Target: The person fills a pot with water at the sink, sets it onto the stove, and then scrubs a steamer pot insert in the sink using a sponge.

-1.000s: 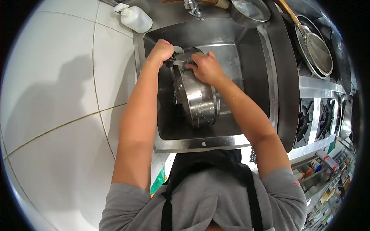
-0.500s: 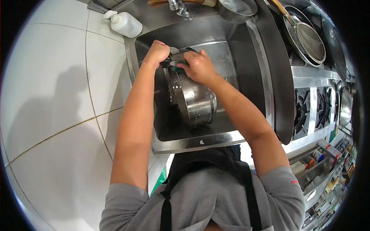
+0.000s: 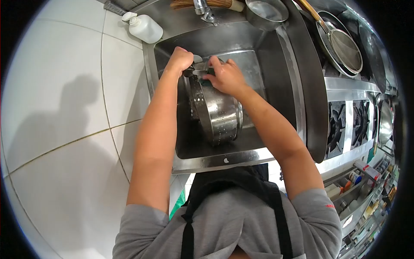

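A wet steel pot (image 3: 222, 114) lies tipped on its side in the metal sink (image 3: 280, 77). My left hand (image 3: 181, 59) is closed around a dark handle (image 3: 188, 72) at the upper left of the pot. Against the pot's upper part, beside that handle, my right hand (image 3: 226, 77) has its fingers bent around a dark green pad (image 3: 211, 70), mostly hidden by the fingers. A small rounded metal piece (image 3: 197, 58) shows just right of my left hand.
A white pump bottle (image 3: 145, 29) stands at the sink's back left corner. Behind the sink are a faucet (image 3: 208, 16), a straw brush (image 3: 202, 4) and a metal pan (image 3: 267, 13). On the right are a strainer (image 3: 345, 46) and stove burners (image 3: 336, 125).
My right hand has shifted slightly along the handle area, with its fingers bent differently. My left hand keeps its hold, and the pot stays tipped in the sink. The camera view has shifted slightly.
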`<action>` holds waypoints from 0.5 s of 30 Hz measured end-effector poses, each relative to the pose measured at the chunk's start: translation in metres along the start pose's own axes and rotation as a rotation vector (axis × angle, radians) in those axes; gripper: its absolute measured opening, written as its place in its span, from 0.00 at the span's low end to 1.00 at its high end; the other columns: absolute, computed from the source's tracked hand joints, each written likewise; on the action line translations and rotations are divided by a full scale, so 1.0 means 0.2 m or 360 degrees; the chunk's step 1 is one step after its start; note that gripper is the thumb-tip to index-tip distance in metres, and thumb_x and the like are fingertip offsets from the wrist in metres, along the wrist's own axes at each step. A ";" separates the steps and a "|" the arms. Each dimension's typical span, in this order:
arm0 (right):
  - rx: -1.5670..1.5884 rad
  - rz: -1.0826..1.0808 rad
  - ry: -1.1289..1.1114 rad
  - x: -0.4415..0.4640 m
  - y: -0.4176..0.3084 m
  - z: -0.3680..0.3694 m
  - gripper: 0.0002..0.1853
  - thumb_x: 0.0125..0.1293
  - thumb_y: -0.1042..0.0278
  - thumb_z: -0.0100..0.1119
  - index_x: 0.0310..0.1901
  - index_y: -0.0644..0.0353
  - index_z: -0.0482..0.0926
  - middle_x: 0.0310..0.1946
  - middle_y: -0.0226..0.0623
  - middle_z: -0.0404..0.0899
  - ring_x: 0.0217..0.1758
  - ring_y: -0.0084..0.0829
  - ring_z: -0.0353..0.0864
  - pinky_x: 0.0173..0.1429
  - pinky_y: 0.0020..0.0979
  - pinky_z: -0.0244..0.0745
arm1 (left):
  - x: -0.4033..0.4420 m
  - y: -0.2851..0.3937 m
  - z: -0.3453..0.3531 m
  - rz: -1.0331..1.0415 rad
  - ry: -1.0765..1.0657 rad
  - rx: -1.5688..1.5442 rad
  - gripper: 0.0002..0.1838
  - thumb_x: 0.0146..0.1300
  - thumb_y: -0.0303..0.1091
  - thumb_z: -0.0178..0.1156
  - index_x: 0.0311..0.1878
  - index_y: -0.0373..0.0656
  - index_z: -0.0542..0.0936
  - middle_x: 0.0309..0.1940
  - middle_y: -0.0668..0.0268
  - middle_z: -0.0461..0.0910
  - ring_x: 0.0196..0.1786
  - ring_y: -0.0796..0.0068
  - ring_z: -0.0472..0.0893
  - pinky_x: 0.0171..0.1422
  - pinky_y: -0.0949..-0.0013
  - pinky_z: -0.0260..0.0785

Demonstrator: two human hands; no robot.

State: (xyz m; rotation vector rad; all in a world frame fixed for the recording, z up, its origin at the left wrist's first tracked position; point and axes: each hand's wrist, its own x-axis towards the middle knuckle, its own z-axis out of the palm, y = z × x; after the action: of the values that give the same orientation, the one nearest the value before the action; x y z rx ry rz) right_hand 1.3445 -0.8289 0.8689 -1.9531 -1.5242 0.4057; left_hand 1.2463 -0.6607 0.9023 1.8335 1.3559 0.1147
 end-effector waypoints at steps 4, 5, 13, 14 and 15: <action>0.0111 -0.0207 0.0284 0.02 -0.02 0.04 0.22 0.61 0.51 0.69 0.45 0.56 0.70 0.31 0.41 0.85 0.38 0.46 0.85 0.50 0.41 0.69 | 0.04 -0.01 0.03 -0.0033 -0.0081 0.0025 0.17 0.59 0.25 0.53 0.50 0.28 0.76 0.46 0.45 0.81 0.53 0.56 0.80 0.57 0.57 0.70; 0.0093 -0.0122 0.0236 -0.02 0.02 0.04 0.22 0.61 0.51 0.69 0.45 0.56 0.71 0.31 0.42 0.85 0.38 0.47 0.84 0.49 0.42 0.70 | 0.05 -0.02 0.03 -0.0048 -0.0081 0.0023 0.18 0.59 0.26 0.53 0.53 0.29 0.75 0.49 0.45 0.80 0.55 0.56 0.79 0.58 0.57 0.70; 0.0450 0.0773 0.0648 -0.32 0.37 -0.29 0.19 0.60 0.57 0.74 0.35 0.64 0.78 0.26 0.44 0.81 0.29 0.41 0.80 0.37 0.38 0.74 | -0.09 0.09 0.14 -0.0122 -0.0241 -0.0172 0.25 0.60 0.25 0.52 0.62 0.38 0.68 0.55 0.47 0.76 0.59 0.54 0.76 0.59 0.57 0.70; 0.0651 0.0887 0.0651 -0.36 0.38 -0.35 0.19 0.60 0.58 0.75 0.35 0.64 0.77 0.24 0.42 0.79 0.27 0.35 0.78 0.36 0.35 0.73 | -0.17 0.15 0.18 -0.0135 -0.0237 -0.0223 0.24 0.59 0.24 0.52 0.62 0.38 0.68 0.54 0.45 0.76 0.58 0.55 0.76 0.59 0.57 0.70; 0.0763 0.0939 0.0692 -0.39 0.38 -0.38 0.18 0.61 0.59 0.74 0.36 0.64 0.76 0.24 0.37 0.77 0.29 0.25 0.73 0.36 0.33 0.73 | -0.23 0.17 0.22 -0.0059 -0.0205 -0.0214 0.24 0.59 0.23 0.52 0.61 0.38 0.68 0.51 0.45 0.77 0.55 0.56 0.78 0.55 0.59 0.71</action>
State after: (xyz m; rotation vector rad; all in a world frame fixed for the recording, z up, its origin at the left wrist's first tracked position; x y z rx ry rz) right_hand 1.4233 -0.9356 0.8679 -1.8972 -0.5025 0.4921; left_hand 1.2757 -0.7251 0.9130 1.6739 1.2616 0.0658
